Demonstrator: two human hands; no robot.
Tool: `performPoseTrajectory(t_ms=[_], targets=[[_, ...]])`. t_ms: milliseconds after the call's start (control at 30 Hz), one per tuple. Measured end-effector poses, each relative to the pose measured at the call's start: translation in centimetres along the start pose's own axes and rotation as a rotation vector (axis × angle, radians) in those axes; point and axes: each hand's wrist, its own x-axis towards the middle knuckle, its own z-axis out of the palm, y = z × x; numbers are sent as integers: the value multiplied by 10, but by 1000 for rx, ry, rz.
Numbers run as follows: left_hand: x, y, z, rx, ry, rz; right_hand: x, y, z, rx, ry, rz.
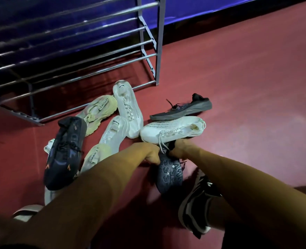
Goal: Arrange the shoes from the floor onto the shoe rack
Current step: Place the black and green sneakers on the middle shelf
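- Dark shoe [169, 174], sole up, is gripped by left hand [151, 155] and right hand [179, 150].
- Risk: white shoe [172, 130] at 12 o'clock may be dragged if laces snag.

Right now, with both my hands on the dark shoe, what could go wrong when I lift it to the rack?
1. The white sneaker's loose lace hangs right at the dark shoe, between the left hand and right hand; lifting may snag it and drag the sneaker.
2. The shoe rack has only thin, spaced bars; a shoe set down askew could tip or slip between them.
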Motion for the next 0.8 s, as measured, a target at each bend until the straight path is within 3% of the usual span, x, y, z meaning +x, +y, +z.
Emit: performPoseTrajectory(t_ms=[300, 567, 800], targets=[[10, 1, 13, -328, -77, -67, 7, 0, 0, 211, 13, 43], [-46, -38, -12, -406, 213, -77, -16, -48, -16, 313, 15, -4], [-120, -58, -24, -452, 333, -58, -55, -98, -37, 404, 32, -51]])
